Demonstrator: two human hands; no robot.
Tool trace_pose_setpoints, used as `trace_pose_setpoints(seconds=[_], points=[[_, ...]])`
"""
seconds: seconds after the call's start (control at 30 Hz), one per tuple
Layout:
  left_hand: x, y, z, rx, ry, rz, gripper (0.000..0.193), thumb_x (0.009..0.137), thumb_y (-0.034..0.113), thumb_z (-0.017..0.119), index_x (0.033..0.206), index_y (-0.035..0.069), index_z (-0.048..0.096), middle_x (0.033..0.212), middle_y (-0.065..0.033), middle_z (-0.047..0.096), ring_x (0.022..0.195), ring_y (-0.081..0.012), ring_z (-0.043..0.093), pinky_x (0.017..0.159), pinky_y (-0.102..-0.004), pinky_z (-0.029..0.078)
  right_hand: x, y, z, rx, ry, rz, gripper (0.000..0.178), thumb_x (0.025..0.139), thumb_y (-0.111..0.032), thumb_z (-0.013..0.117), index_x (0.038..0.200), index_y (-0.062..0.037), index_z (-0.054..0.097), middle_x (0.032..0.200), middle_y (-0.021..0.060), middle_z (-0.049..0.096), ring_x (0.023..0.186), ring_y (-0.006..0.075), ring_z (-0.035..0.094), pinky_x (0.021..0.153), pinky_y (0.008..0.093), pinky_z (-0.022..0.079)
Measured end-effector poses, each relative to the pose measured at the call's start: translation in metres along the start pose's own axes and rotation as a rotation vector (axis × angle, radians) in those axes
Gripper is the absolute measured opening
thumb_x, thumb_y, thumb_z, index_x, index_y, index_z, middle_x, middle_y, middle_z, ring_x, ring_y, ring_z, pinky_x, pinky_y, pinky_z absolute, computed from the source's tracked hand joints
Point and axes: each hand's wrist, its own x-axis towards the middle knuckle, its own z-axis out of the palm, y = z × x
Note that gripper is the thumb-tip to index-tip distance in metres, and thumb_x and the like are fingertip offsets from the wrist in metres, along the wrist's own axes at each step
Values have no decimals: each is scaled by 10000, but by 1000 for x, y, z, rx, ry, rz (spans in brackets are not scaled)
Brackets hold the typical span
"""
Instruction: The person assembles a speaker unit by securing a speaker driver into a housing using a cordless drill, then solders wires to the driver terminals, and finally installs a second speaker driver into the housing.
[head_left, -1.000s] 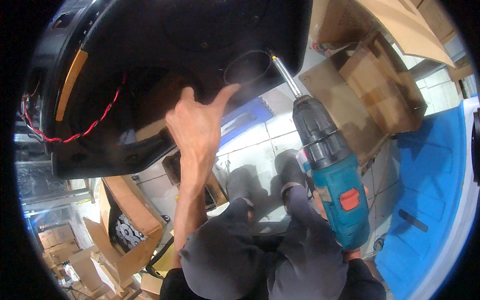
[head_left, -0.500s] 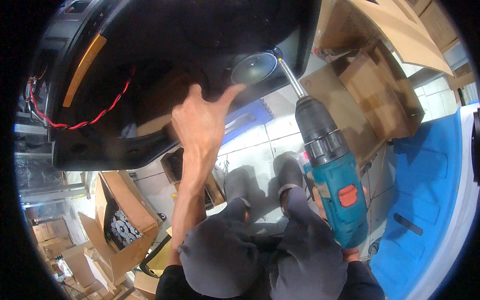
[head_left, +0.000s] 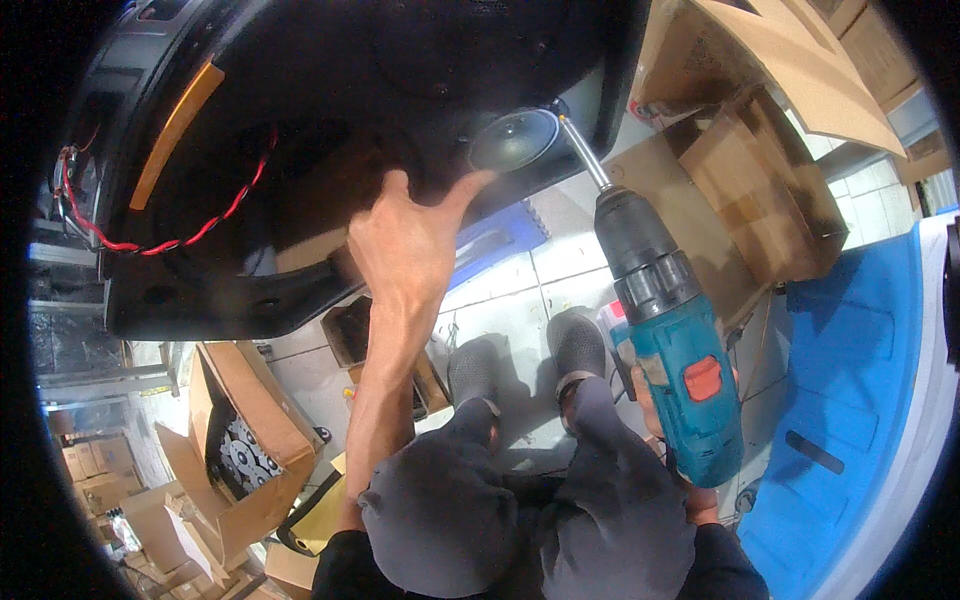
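My right hand (head_left: pixel 645 405) grips a teal and black cordless drill (head_left: pixel 683 365), which hides most of that hand. A long silver socket bit (head_left: pixel 584 155) in its chuck points up and left, its tip by the rim of a round greyish cone-shaped piece (head_left: pixel 514 141). That piece sits at the edge of a large black cabinet (head_left: pixel 330 110). Held over the cabinet's near edge, my left hand (head_left: pixel 400 245) has thumb and index finger spread apart. Its thumb reaches to just below the round piece; the other fingers are mostly hidden.
A twisted red and black wire (head_left: pixel 165 248) hangs across the cabinet's left side. Open cardboard boxes stand at the right (head_left: pixel 765 190) and lower left (head_left: pixel 270 420), the latter holding round metal parts. A blue plastic surface (head_left: pixel 840 400) curves along the right.
The drill's rear end has swung slightly right and up, while its bit tip stays by the round piece's rim. My left hand keeps almost the same place and pose.
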Motion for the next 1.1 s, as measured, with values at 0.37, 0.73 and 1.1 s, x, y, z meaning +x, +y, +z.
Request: trace_pose_setpoints(seconds=[0.37,0.73,1.1], points=[[0,1,-1,5,-7,-5,677,687,574,817,695,-60,580,491,-170,568,446,-268,599,506,-371,492,4,-48,-4,296,-30,-11,477,662,-418,849,975,-94,691,809,42,668,674,205,652,586,335,528],[1,2,-1,25,12,28,666,700,555,813,727,-75,599,479,-165,554,434,-266,593,496,-374,495,3,-67,-13,-146,295,-477,426,712,-147,781,1106,-20,682,761,18,673,611,153,655,548,292,526],[0,6,-4,17,-51,-74,684,679,567,814,784,-82,625,690,-265,660,657,-408,681,651,-444,542,15,-79,-36,-136,211,-198,509,674,21,709,1167,114,626,680,76,571,569,186,592,535,291,484]])
